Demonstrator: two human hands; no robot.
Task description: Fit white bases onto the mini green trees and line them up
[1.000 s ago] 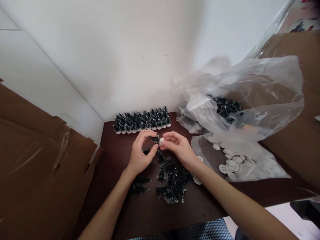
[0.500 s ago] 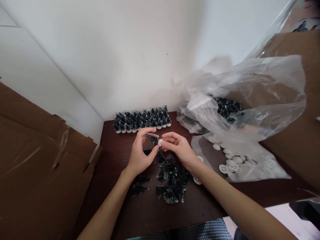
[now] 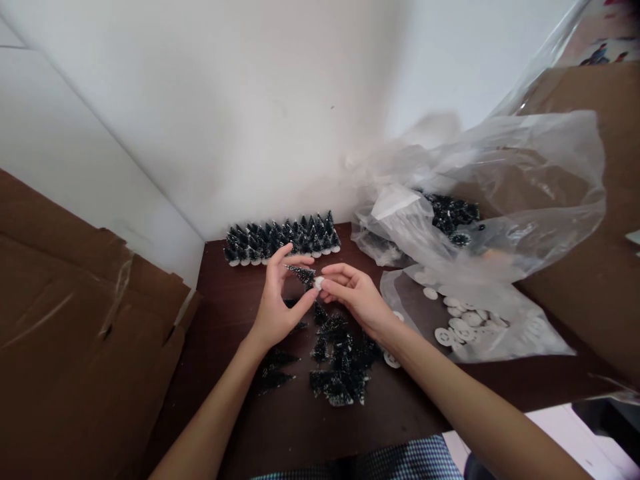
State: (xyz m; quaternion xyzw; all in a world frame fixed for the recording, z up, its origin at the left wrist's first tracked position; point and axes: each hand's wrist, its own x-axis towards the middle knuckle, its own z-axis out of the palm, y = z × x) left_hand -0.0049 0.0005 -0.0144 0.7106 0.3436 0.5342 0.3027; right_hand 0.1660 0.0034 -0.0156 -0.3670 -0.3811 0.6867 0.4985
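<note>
A dark green miniature bottle-brush tree [image 3: 301,273] with white-flecked tips lies on its side between my hands, its point to the left. My left hand [image 3: 280,303] is around it, thumb at the base end, index finger raised and another finger stretched behind the tree. Fingers of my right hand [image 3: 357,297] pinch the small white round base [image 3: 319,283] at the tree's wide end. Below my hands lies a loose pile of similar trees [image 3: 343,367], and a few more trees [image 3: 275,379] lie to the left, by my left wrist.
Several rows of upright trees on white bases [image 3: 283,239] stand along the wall. At right, a clear plastic bag [image 3: 500,193] covers more trees [image 3: 453,212], and another bag holds white discs [image 3: 467,327]. Cardboard [image 3: 75,320] flanks the dark table [image 3: 225,293] at left.
My left index finger has lifted away from the tree and straightened. The tree shows more fully and lies a little flatter. My right hand keeps its pinch on the base.
</note>
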